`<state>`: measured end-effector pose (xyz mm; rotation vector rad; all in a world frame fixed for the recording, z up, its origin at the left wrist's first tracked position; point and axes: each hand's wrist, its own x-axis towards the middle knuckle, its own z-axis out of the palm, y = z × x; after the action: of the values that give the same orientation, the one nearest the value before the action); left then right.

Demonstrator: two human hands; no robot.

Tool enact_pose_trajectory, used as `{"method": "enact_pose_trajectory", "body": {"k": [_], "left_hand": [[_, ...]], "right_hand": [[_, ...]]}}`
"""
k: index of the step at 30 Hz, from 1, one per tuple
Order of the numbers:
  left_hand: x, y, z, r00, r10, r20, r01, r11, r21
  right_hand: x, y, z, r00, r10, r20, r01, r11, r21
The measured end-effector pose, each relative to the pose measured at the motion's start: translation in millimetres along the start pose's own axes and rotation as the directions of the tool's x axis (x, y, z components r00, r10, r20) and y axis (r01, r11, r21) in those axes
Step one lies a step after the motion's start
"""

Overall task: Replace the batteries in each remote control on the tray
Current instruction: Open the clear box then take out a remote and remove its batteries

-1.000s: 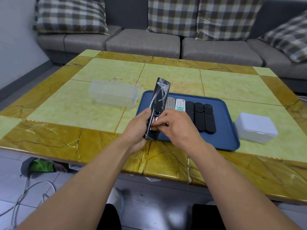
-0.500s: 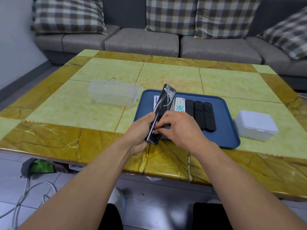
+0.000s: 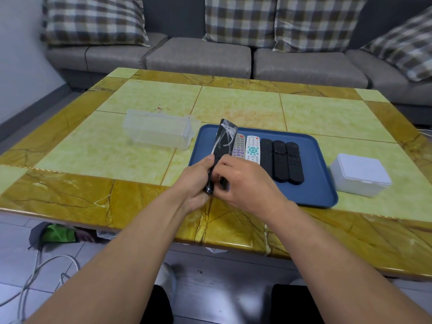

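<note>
A: The left hand still grips the long black remote with clear tape strips, now tipped edge-on over the blue plastic tray's near-left corner.

B: And the right hand curls around its lower end; the battery bay is now hidden. Probably closing up. Whether those fingers pinch anything, I cannot tell.

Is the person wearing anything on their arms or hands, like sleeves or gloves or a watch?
No. Both forearms are bare all the way up to the edge of the picture, with no sleeves showing. The left hand and the right hand have no gloves, and no watch, bracelet or ring shows on the parts in view.
</note>
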<state>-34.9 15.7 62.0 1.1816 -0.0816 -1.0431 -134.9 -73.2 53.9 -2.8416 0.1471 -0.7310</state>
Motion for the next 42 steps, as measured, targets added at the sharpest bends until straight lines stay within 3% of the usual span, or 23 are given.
{"method": "enact_pose_trajectory", "body": {"k": [5, 10, 18, 30, 36, 42], "left_hand": [[-2.3, 2.6, -2.2, 0.998, -0.057, 0.022, 0.058, 0.998, -0.020], [-1.4, 4.1, -4.1, 0.996, -0.093, 0.011, 0.094, 0.990, -0.106], [1.2, -0.7, -4.5, 0.995, -0.092, -0.031, 0.086, 0.985, -0.151], [2.9, 5.8, -8.9, 0.990, -0.139, -0.006, 0.135, 0.970, -0.203], [1.0, 11.5, -11.2, 0.984, -0.173, 0.041, 0.177, 0.974, -0.142], [-1.0, 7.9, -13.4, 0.986, -0.168, 0.018, 0.168, 0.986, 0.008]], "right_hand": [[0.9, 0.7, 1.6, 0.998, 0.009, -0.059, -0.006, 0.999, 0.047], [-1.9, 4.7, -9.7, 0.996, 0.064, 0.058, -0.075, 0.978, 0.196], [-2.5, -0.5, -1.2, 0.998, 0.032, -0.063, -0.022, 0.989, 0.143], [-0.6, -6.6, 2.4, 0.994, -0.007, -0.114, 0.020, 0.993, 0.114], [-0.1, 1.7, 0.4, 0.998, -0.062, 0.027, 0.060, 0.996, 0.060], [5.2, 4.3, 1.3, 0.983, -0.185, 0.009, 0.185, 0.981, -0.060]]}}
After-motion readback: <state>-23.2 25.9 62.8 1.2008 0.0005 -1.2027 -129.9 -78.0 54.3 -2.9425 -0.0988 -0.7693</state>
